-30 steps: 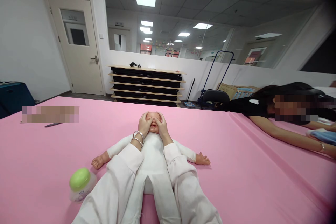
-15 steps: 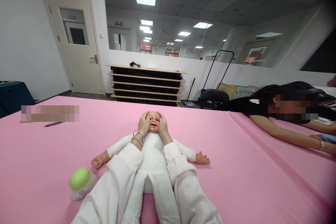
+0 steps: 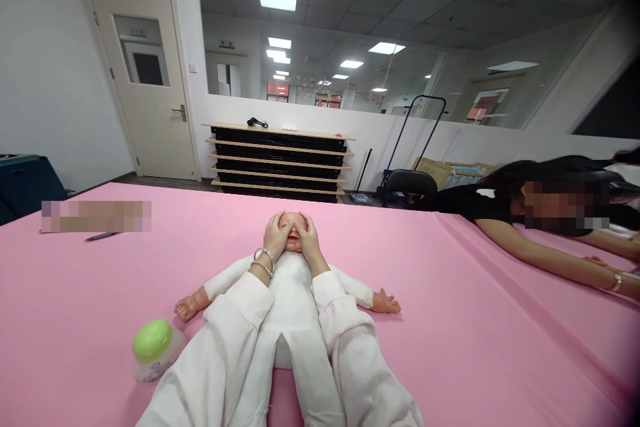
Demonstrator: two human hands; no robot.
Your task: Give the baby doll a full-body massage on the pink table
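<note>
A baby doll [image 3: 291, 290] with a white cloth body lies on its back on the pink-covered table [image 3: 450, 347], arms spread sideways. My left hand [image 3: 277, 235], with bracelets at the wrist, cups one side of the doll's head. On the other side, my right hand [image 3: 310, 238] cups it in the same way. Both thumbs rest on the doll's face beside the nose and cover its eyes, while the mouth stays visible. Left of my sleeve stands a jar [image 3: 156, 350] with a green lid, partly hidden by that sleeve.
A co-worker in a black top [image 3: 500, 203] leans over the table's right side, arms stretched out. A pen [image 3: 103, 236] lies at the far left by a blurred patch. Behind the table are stacked shelf boards [image 3: 280, 160] and a black chair [image 3: 410, 183].
My thumbs have moved inward from the cheeks to beside the doll's nose, covering its eyes. The co-worker's hand at the right has shifted slightly; the blue item there no longer shows.
</note>
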